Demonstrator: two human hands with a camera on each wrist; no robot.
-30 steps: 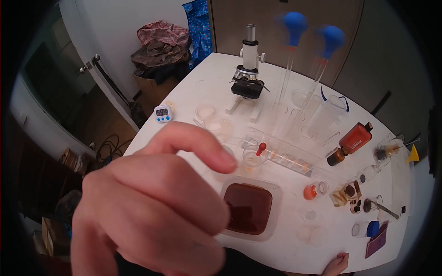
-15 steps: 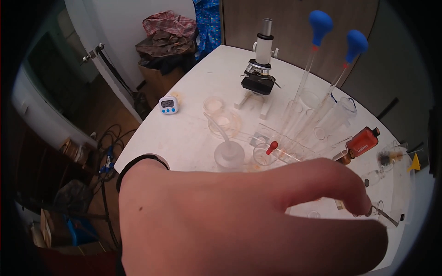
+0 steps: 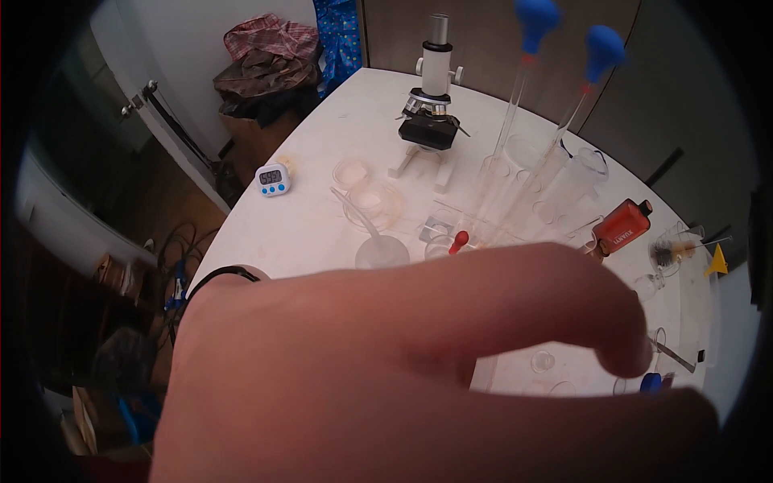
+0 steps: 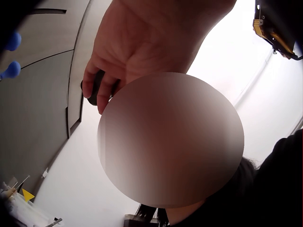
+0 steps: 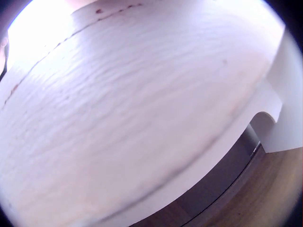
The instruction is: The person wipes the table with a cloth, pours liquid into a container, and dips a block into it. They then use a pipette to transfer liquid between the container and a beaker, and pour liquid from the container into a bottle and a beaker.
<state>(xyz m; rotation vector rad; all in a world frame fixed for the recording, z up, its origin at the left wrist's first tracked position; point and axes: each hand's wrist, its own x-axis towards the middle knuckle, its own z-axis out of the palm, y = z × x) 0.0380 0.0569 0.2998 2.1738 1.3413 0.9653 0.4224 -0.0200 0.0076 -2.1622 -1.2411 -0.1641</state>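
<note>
My left hand [image 3: 419, 346] fills the lower head view, its back towards the camera and a dark band round the wrist. Index finger and thumb reach rightwards, a gap between them. In the left wrist view, this hand is raised beside a blurred-out face, its fingers overlapping a small dark object [image 4: 98, 87]; whether they grip it I cannot tell. Of my right hand only a sliver of skin [image 5: 78, 4] shows at the top of the right wrist view, over the white tabletop [image 5: 132, 113]. The hand hides much of the table's near side.
Behind the hand stand a microscope [image 3: 435, 105], a timer [image 3: 272, 179], a wash bottle [image 3: 382, 253], petri dishes [image 3: 370, 205] and a red-bulbed dropper [image 3: 459, 241]. Two blue-bulbed pipettes [image 3: 604, 53] rise at the back. An amber bottle [image 3: 624, 228] and glassware line the right.
My left hand has swung across the head view, fingers now pointing right, covering the tub of brown liquid seen earlier. The head view has shifted slightly. My right hand has dropped out of it.
</note>
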